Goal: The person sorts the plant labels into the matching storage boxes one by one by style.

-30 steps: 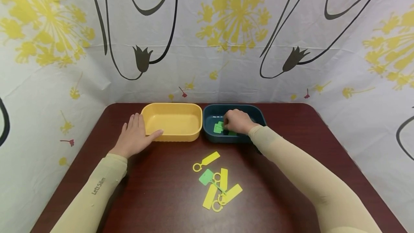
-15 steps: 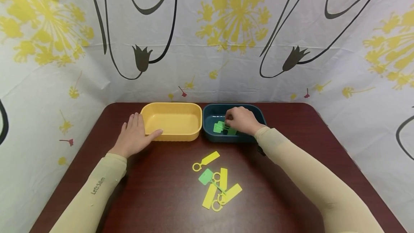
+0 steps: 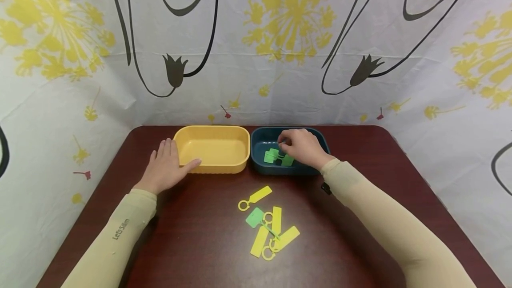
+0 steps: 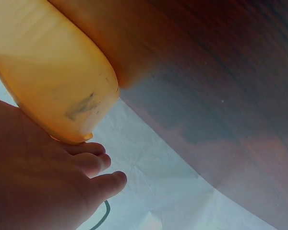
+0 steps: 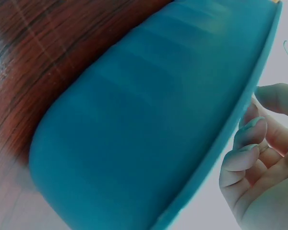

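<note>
My left hand (image 3: 163,170), fingers straight and thumb spread, rests against the left end of the yellow bin (image 3: 246,163). In the left wrist view, its fingers (image 4: 91,163) lie along the bin's outer wall (image 4: 62,81). Over the dark blue bin (image 3: 258,170), my right hand (image 3: 304,148) has loosely bent fingers with a gap between thumb and index; no held thing shows. Several green tags (image 3: 272,154) with thin stems lie in the blue bin beneath it. The right wrist view shows the curled fingers (image 5: 242,160) beyond the bin's blue wall (image 5: 149,110).
Several yellow tags with ring ends, such as one yellow tag (image 3: 261,194), lie on the dark red-brown table (image 3: 192,234) in front of the bins. One green tag (image 3: 254,218) lies across them. A patterned cloth (image 3: 224,34) hangs behind and beside the table.
My right hand has drawn slightly up and to the right, and its fingertips have parted. More of the green tags in the blue bin shows. My left hand has stayed put.
</note>
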`<action>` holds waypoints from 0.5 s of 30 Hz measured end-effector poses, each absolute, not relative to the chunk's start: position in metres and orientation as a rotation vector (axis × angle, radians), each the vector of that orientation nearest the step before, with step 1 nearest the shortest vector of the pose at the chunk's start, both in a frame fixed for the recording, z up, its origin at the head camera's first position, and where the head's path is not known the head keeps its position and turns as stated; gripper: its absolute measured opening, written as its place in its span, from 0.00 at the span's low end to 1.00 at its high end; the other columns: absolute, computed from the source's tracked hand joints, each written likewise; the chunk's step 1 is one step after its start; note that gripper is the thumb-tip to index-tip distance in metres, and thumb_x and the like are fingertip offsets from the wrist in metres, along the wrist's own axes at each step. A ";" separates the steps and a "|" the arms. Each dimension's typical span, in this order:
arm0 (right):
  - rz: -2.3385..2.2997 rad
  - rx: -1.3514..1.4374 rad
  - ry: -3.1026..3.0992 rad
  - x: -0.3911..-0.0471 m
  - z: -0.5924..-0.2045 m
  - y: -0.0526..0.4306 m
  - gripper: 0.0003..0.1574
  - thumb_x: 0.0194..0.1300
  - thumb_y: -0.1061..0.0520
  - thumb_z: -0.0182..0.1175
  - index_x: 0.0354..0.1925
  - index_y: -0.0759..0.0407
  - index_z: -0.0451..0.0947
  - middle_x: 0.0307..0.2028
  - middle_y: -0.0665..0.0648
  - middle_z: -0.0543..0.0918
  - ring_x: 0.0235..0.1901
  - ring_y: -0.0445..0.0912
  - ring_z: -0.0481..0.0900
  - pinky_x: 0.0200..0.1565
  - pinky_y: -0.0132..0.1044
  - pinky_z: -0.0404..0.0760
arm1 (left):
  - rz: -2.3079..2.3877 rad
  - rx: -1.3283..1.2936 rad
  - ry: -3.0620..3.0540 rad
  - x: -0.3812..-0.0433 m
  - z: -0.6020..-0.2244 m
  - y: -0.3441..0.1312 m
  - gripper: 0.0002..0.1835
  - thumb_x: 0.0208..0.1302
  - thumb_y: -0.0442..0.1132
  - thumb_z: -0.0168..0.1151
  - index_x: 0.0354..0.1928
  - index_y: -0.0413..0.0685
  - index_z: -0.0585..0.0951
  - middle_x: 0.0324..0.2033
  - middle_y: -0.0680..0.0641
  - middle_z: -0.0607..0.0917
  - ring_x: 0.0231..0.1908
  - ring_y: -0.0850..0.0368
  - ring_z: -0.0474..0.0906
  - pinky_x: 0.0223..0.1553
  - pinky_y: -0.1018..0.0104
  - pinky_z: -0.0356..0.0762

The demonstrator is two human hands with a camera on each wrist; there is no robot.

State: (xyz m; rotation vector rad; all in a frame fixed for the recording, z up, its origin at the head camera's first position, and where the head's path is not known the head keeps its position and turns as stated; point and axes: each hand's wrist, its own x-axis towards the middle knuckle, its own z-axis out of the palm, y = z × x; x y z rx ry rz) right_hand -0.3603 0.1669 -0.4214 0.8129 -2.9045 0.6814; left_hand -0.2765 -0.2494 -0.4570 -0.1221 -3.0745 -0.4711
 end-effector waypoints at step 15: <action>0.710 0.947 -2.767 -0.336 -0.409 0.162 0.08 0.70 0.52 0.64 0.46 0.45 0.85 0.31 0.42 0.81 0.25 0.39 0.75 0.27 0.39 0.76 | -0.484 -0.126 -3.070 -0.277 -0.459 -0.252 0.68 0.60 0.82 0.41 0.75 0.24 0.42 0.75 0.24 0.45 0.74 0.27 0.40 0.69 0.30 0.41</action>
